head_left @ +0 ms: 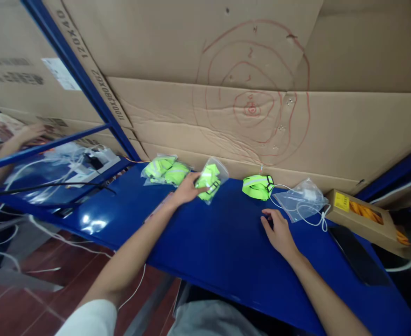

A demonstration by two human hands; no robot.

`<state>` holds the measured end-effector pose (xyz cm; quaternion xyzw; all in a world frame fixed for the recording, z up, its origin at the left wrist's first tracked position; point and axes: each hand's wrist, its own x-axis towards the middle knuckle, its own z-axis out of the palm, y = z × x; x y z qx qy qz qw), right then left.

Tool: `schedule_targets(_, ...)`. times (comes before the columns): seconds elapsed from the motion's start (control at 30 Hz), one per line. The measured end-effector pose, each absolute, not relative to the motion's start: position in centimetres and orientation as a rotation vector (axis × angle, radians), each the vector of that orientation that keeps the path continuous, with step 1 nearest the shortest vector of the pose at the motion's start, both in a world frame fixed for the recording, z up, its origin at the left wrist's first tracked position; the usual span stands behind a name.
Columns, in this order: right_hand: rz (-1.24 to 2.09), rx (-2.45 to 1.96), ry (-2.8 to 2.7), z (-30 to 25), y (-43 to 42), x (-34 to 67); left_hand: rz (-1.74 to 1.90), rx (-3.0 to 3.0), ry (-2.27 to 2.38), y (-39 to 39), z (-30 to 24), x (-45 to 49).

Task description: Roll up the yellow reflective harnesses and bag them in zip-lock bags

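My left hand (pixel 187 189) grips the edge of a clear bag with a folded neon-yellow reflective strap (pixel 209 179) inside, its black buckle showing. Left of it, more bagged neon straps (pixel 165 169) lie against the cardboard. To the right, a loose folded neon strap (pixel 257 186) with a black buckle rests on the blue table (pixel 222 247). My right hand (pixel 278 231) lies on the table just below that loose strap, fingers slightly bent, thumb apart, holding nothing.
A clear plastic bag (pixel 305 198) with a white cable lies at right, beside a cardboard box (pixel 362 217) and a black phone-like slab (pixel 359 256). A flat object (pixel 159 207) is partly under my left forearm. Another person's hand (pixel 33 133) and a power strip (pixel 96 165) appear left.
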<state>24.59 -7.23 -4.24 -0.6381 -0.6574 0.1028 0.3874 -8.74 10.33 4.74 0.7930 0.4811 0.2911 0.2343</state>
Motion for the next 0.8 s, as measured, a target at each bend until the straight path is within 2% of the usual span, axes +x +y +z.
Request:
schedule_targets(0.17, 0.241, -1.675, -1.788, -4.9, -7.5, 24.4, 0.752, 2.246, 1.792, 13.9, 5.3, -12.5)
schedule_targets(0.27, 0.234, -1.699, -1.85, -5.0, -7.5, 24.5, 0.641, 2.294, 1.909, 14.1, 4.2, -12.9)
schedule_targets(0.43, 0.227, -1.72, -1.921, -5.0, -7.6, 24.8, 0.619, 2.412, 1.884, 12.1, 3.9, -14.1)
schedule_targets(0.6, 0.201, -1.718, -1.966, -5.3, -7.5, 25.0, 0.766, 2.554, 1.755, 7.0, 3.0, -18.7)
schedule_targets(0.8, 0.184, -1.728, -1.976, -5.5, -7.3, 25.2, 0.53, 2.683, 1.733, 3.0, -0.3, -20.3)
